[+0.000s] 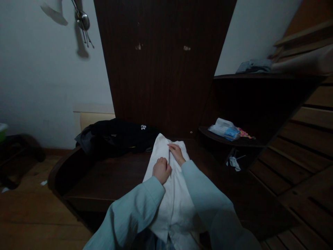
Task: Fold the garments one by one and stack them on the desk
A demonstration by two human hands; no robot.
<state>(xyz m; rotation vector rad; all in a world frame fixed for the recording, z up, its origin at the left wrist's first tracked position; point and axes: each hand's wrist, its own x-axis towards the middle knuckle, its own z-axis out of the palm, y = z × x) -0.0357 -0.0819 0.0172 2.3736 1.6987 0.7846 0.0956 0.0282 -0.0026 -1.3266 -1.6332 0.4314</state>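
Observation:
A white garment lies lengthwise in front of me, from the dark wooden bench up toward my lap, with a crease or edge running down its middle. My left hand is closed, its fingers curled over the cloth beside that middle line. Slightly farther up, my right hand rests on the garment with its fingers stretched out toward the middle line. Both forearms are in light blue-green sleeves. Exactly what kind of garment it is, I cannot tell.
A black garment with white lettering is heaped on the bench to the left. Corner shelves at right hold a plastic packet. Folded fabric lies on the upper shelf. A wall lamp hangs upper left.

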